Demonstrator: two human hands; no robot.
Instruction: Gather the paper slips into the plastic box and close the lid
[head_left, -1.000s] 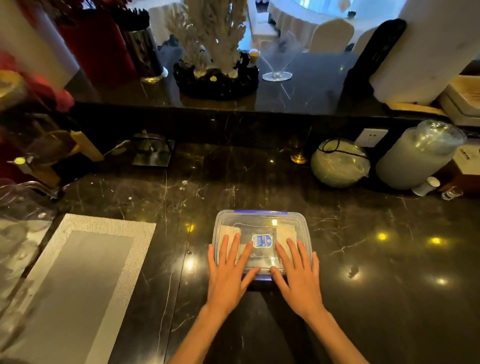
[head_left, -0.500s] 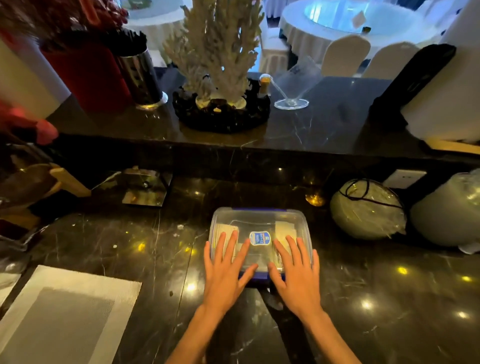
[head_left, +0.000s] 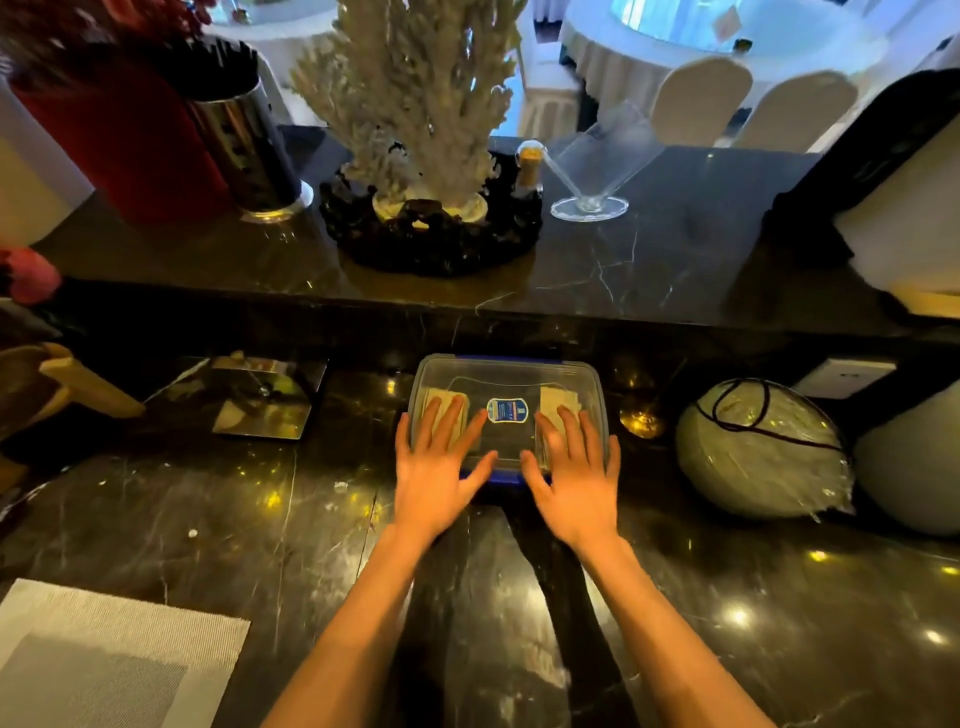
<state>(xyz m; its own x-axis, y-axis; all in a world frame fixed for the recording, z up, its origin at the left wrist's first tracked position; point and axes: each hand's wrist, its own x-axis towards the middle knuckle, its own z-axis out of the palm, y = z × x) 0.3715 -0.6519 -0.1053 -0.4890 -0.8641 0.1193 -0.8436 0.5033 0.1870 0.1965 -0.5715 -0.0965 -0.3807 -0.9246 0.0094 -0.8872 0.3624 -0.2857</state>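
A clear plastic box (head_left: 506, 374) with blue clips and a blue label on its lid sits on the dark marble counter. The lid lies on top of it. Pale paper slips (head_left: 558, 401) show through the lid at the left and right inside. My left hand (head_left: 434, 465) rests flat on the near left part of the lid, fingers spread. My right hand (head_left: 576, 473) lies flat on the near right part, fingers spread too. Neither hand holds anything.
A wrapped round object (head_left: 761, 449) with a dark cord sits right of the box. A shiny metal holder (head_left: 262, 397) stands to the left. A grey placemat (head_left: 104, 654) lies at the near left. A raised ledge behind carries a coral ornament (head_left: 421, 104) and a glass stand (head_left: 592, 171).
The box has slid farther away across the counter toward the ledge under both flat hands. The view has tilted up, showing more of the ledge.
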